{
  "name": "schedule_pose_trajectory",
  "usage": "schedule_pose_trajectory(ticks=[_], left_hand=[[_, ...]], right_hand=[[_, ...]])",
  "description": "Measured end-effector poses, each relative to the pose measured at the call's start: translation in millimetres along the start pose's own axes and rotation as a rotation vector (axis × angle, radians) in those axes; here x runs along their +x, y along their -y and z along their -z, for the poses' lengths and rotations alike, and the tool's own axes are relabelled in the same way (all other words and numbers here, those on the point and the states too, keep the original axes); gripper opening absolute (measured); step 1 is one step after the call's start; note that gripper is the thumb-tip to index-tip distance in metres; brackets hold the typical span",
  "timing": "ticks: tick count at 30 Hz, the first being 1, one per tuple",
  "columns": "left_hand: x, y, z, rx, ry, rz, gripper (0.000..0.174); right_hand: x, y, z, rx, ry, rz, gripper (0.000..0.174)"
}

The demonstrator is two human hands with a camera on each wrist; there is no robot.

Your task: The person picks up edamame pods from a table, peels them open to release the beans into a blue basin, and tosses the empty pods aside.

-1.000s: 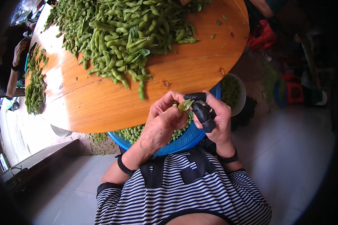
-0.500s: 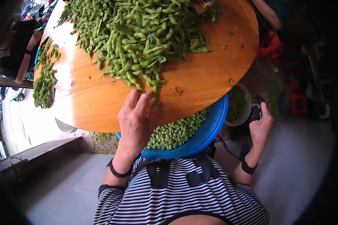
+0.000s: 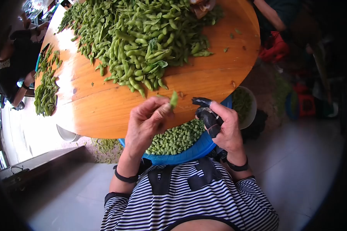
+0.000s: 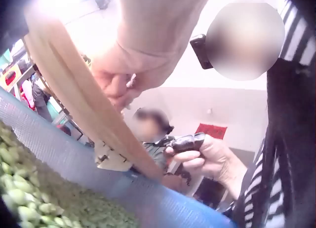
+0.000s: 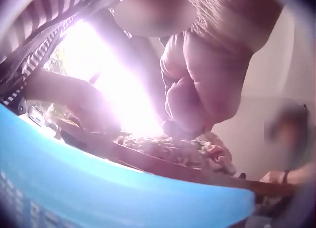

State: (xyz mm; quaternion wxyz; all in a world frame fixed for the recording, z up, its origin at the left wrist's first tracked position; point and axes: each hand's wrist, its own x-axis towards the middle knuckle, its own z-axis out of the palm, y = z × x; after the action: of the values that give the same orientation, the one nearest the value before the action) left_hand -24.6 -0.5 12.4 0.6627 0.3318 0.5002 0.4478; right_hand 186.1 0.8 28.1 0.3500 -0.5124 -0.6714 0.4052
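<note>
My left hand [image 3: 146, 121] pinches a green soybean pod [image 3: 174, 99] between thumb and fingertips, over the near edge of the table. To its right is my right hand [image 3: 228, 127], with black coverings [image 3: 212, 122] on the thumb and index finger. Those two digits stand apart, and the other fingers are bent. Below both hands, a blue basin [image 3: 198, 149] holds shelled green beans [image 3: 175, 139]. A large heap of pods [image 3: 131, 50] lies on the table in front. In the left wrist view my right hand [image 4: 215, 159] appears beyond the basin rim.
The round wooden table [image 3: 204, 82] overhangs part of the basin. A smaller pile of pods [image 3: 46, 92] lies at its left edge. On the floor to the right stands a pale bucket [image 3: 252, 109] with green scraps. Other people are around the table, one at the left [image 3: 17, 73].
My left hand went from the right hand to the heap's near edge, then came back with a pod. My right hand swung out right toward the bucket and returned over the basin.
</note>
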Motion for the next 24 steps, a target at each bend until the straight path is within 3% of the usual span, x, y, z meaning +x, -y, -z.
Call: schedule_pose_trajectory(ticks=[3,5,6,9,11,12,16,18,19,21,22,24], left_hand=[[4,15,-11,-0.236,0.222,0.093,0.011],[3,23,-23,-0.238,0.234,0.088,0.011],[3,25,-26,-0.242,0.24,0.091,0.011],[3,29,-30,-0.14,0.166,-0.061,0.009],[2,36,-34,0.188,0.009,-0.338,0.008],[2,37,-34,0.361,-0.048,-0.385,0.009],[0,38,-38,0.488,-0.095,-0.539,0.009],[-2,40,-38,0.121,0.04,-0.337,0.01],[0,39,-36,0.122,0.041,-0.335,0.01],[5,38,-30,-0.423,0.219,0.134,0.012],[6,40,-28,-0.53,0.339,0.188,0.015],[7,46,-27,-0.631,0.399,0.212,0.015]], right_hand=[[-3,-1,6,0.143,0.071,-0.106,0.014],[-6,-2,9,0.512,0.169,-0.24,0.013],[-5,2,9,0.533,0.146,-0.257,0.016],[-8,-3,12,0.699,0.213,-0.304,0.023],[-7,-8,10,0.717,0.209,-0.291,0.026],[-8,-10,9,0.731,0.2,-0.279,0.029],[-5,-14,2,0.732,0.167,-0.221,0.031],[-6,-14,0,0.679,0.117,-0.206,0.028],[-7,-16,1,0.68,0.116,-0.207,0.028],[-8,-22,3,0.752,0.181,-0.234,0.024],[-7,-22,4,0.752,0.179,-0.235,0.024],[-6,-23,4,1.093,0.262,-0.251,0.02]])
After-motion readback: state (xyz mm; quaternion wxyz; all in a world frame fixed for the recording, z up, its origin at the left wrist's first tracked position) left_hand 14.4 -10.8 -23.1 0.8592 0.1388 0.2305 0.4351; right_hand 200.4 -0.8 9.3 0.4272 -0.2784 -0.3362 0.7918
